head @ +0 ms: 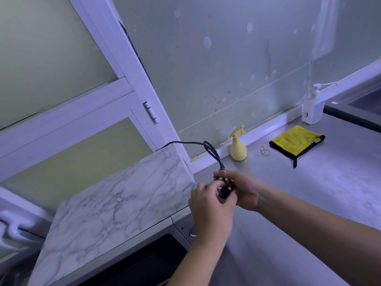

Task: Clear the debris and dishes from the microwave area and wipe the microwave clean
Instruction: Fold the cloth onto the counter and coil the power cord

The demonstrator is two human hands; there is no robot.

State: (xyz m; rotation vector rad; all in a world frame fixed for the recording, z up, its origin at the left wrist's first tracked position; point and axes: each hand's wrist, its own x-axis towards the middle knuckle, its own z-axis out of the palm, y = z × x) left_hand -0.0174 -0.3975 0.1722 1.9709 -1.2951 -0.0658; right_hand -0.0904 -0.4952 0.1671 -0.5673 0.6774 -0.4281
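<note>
The microwave [115, 205], with a marble-patterned top and a dark door at the bottom edge, stands at the lower left on the steel counter [309, 193]. Its black power cord [212, 150] runs from behind it and loops down into my hands just right of its corner. My right hand [246, 189] grips the bundled cord, with a thin yellowish band at the fingers. My left hand [210, 207] pinches the black plug end between the two hands. A yellow cloth [296, 142] with black edging lies flat on the counter to the far right.
A pale yellow spray bottle [238, 150] stands against the wall strip. Rubber bands [264, 150] lie between it and the cloth. A soap pump bottle [312, 109] stands further right, beside a sink [367, 102]. A frosted-glass door frame [132, 65] rises behind the microwave.
</note>
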